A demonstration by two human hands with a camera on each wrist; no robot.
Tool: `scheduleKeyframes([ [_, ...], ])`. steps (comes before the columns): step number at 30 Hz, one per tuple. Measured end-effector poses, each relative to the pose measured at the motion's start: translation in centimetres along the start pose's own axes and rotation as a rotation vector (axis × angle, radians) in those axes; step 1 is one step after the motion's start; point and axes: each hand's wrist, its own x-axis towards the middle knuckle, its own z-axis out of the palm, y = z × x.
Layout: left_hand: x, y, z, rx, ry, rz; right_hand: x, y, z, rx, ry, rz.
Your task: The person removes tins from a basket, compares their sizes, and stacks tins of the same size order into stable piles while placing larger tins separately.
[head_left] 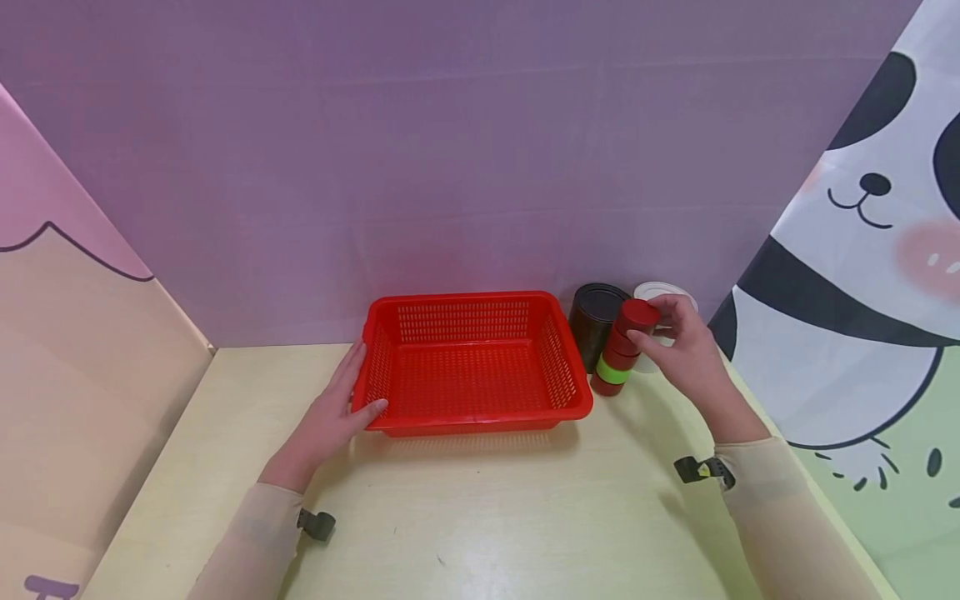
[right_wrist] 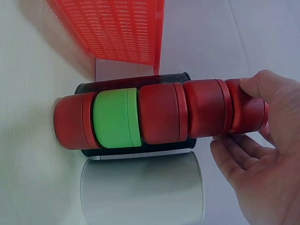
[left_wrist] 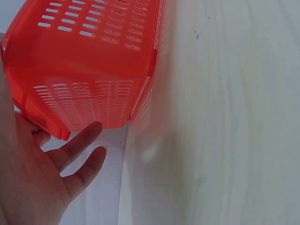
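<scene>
A stack of small round tins point(head_left: 620, 348) stands in front of a black canister, right of the red plastic basket point(head_left: 472, 421). Red tins make up most of it, with one green tin point(right_wrist: 117, 117) second from the bottom. My right hand point(head_left: 686, 354) pinches the top red tin point(right_wrist: 244, 105) between thumb and fingers. At the basket's left side my left hand point(head_left: 333, 417) holds the rim, thumb over the front corner and fingers along the outside. Two of its fingers point(left_wrist: 77, 145) extend below the rim in the left wrist view.
Behind the stack stand the black canister point(head_left: 592, 308) and a white canister point(head_left: 663, 290), side by side. A purple backdrop point(head_left: 450, 167) rises at the table's rear edge, and a panda-printed panel point(head_left: 847, 333) borders the right. Pale wooden tabletop point(head_left: 465, 517) extends in front.
</scene>
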Motion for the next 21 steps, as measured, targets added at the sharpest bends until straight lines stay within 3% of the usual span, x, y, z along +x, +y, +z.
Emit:
scheduleKeyframes([
  [21, 0.19, -0.03, 0.16, -0.003, 0.003, 0.028, -0.09, 0.01, 0.02, 0.012, -0.008, 0.012],
])
